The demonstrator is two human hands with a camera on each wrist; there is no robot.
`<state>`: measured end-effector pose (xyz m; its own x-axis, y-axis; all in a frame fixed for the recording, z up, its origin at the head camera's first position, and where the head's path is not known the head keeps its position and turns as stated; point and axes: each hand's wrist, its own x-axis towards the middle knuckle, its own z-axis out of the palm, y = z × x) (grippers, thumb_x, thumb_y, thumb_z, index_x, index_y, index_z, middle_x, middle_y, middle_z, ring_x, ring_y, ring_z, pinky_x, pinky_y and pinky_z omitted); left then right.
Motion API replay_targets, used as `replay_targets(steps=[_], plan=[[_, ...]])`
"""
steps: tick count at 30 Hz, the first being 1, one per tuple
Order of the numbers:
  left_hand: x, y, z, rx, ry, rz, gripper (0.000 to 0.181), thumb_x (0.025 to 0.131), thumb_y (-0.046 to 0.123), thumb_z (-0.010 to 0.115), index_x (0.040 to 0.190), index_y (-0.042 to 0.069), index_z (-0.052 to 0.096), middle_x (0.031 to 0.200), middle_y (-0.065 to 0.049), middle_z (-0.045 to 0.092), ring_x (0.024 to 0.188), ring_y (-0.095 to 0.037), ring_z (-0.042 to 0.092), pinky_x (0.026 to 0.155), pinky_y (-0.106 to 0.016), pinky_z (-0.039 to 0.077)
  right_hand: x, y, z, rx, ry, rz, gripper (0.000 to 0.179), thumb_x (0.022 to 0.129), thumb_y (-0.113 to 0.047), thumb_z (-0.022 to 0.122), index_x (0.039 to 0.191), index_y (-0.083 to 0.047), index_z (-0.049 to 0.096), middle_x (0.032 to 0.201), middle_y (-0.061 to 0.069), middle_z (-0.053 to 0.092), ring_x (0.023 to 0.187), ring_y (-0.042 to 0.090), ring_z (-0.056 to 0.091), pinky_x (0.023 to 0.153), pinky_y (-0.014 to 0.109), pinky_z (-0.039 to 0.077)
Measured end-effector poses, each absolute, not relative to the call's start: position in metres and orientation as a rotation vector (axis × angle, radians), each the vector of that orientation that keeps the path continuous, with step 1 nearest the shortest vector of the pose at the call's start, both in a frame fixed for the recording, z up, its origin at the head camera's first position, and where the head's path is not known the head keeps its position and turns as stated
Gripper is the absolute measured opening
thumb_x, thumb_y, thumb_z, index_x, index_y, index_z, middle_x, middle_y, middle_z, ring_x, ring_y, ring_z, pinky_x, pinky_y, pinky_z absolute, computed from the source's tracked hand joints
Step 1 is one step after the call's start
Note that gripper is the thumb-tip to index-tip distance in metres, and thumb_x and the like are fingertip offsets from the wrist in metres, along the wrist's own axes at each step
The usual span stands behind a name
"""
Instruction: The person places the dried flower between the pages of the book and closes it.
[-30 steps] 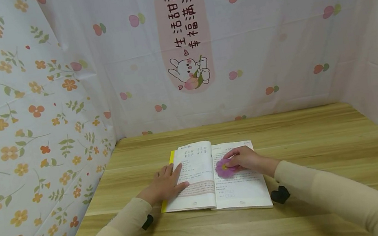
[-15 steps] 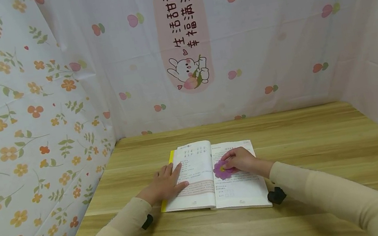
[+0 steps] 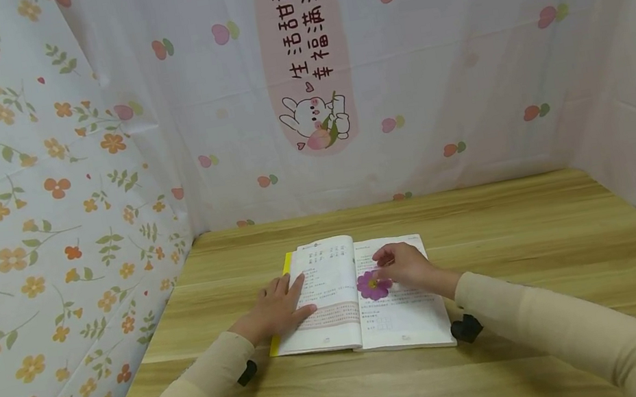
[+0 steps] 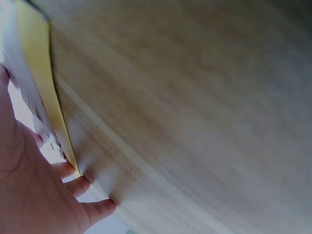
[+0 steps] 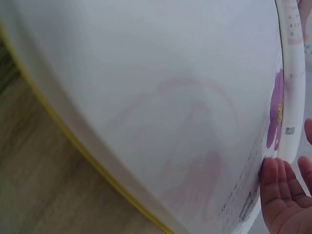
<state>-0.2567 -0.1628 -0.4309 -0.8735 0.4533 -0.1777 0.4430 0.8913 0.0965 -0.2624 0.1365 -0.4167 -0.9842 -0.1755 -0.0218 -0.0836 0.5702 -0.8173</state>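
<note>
An open book with printed pages and a yellow cover edge lies on the wooden table. My left hand rests with spread fingers on its left page; in the left wrist view, some fingertips reach past the yellow cover onto the tabletop. A purple flower with a yellow centre lies flat on the right page, beside the fold. Just right of the petals is my right hand, fingers loosely bent and pinching nothing. In the right wrist view, its fingertips touch the page below the flower.
The wooden table extends around the book on all sides. Patterned cloth hangs behind it, and a flowered cloth hangs along the left. A dark object sits under the right wrist.
My right hand has brought the purple flower slightly left toward the fold, laid it flat and let go, its fingers now drawn up off the petals. The left hand stays in place.
</note>
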Motion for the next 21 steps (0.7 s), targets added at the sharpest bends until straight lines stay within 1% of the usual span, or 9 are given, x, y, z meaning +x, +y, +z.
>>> replay_targets(steps=[4, 9, 12, 14, 18, 21], plan=[[-0.256, -0.162, -0.43, 0.684, 2.863, 0.082, 0.081, 0.097, 0.061, 0.039, 0.156, 0.01, 0.018, 0.155, -0.023, 0.022, 0.141, -0.041, 0.021, 0.107, -0.06, 0.021, -0.261, 0.144, -0.412, -0.335, 2.785, -1.295, 0.038, 0.084, -0.01, 0.075, 0.117, 0.004, 0.062, 0.113, 0.016, 0.063, 0.103, 0.031, 0.059, 0.091, 0.043, 0.047], [-0.256, -0.162, -0.429, 0.685, 2.861, 0.075, 0.082, 0.097, 0.062, 0.039, 0.156, 0.01, 0.018, 0.155, -0.023, 0.022, 0.141, -0.041, 0.021, 0.107, -0.06, 0.021, -0.26, 0.159, -0.409, -0.516, 2.893, -1.092, 0.045, 0.087, -0.015, 0.073, 0.126, 0.002, 0.059, 0.127, 0.019, 0.059, 0.118, 0.038, 0.052, 0.099, 0.052, 0.04], [-0.257, -0.162, -0.429, 0.686, 2.861, 0.074, 0.082, 0.097, 0.062, 0.04, 0.156, 0.01, 0.018, 0.155, -0.023, 0.022, 0.141, -0.041, 0.021, 0.107, -0.061, 0.021, -0.259, 0.171, -0.407, -0.645, 2.953, -0.943, 0.049, 0.088, -0.019, 0.073, 0.129, -0.001, 0.057, 0.134, 0.019, 0.054, 0.125, 0.04, 0.047, 0.102, 0.055, 0.036], [-0.258, -0.162, -0.429, 0.686, 2.861, 0.078, 0.082, 0.097, 0.062, 0.04, 0.156, 0.01, 0.018, 0.155, -0.023, 0.022, 0.14, -0.041, 0.021, 0.107, -0.061, 0.022, -0.259, 0.18, -0.407, -0.773, 2.993, -0.855, 0.049, 0.088, -0.02, 0.074, 0.13, -0.001, 0.056, 0.135, 0.018, 0.053, 0.126, 0.039, 0.047, 0.102, 0.054, 0.036], [-0.258, -0.163, -0.43, 0.689, 2.862, 0.087, 0.082, 0.096, 0.063, 0.04, 0.156, 0.01, 0.018, 0.155, -0.023, 0.022, 0.14, -0.041, 0.021, 0.107, -0.061, 0.022, -0.259, 0.198, -0.408, -1.038, 3.044, -0.712, 0.046, 0.088, -0.018, 0.074, 0.128, 0.0, 0.057, 0.13, 0.016, 0.056, 0.122, 0.035, 0.052, 0.099, 0.051, 0.04], [-0.258, -0.163, -0.43, 0.687, 2.862, 0.078, 0.083, 0.096, 0.063, 0.039, 0.156, 0.01, 0.018, 0.155, -0.023, 0.022, 0.14, -0.041, 0.021, 0.107, -0.06, 0.022, -0.258, 0.211, -0.41, -1.15, 3.063, -0.578, 0.048, 0.089, -0.022, 0.073, 0.128, 0.0, 0.058, 0.131, 0.017, 0.055, 0.122, 0.036, 0.052, 0.099, 0.052, 0.041]])
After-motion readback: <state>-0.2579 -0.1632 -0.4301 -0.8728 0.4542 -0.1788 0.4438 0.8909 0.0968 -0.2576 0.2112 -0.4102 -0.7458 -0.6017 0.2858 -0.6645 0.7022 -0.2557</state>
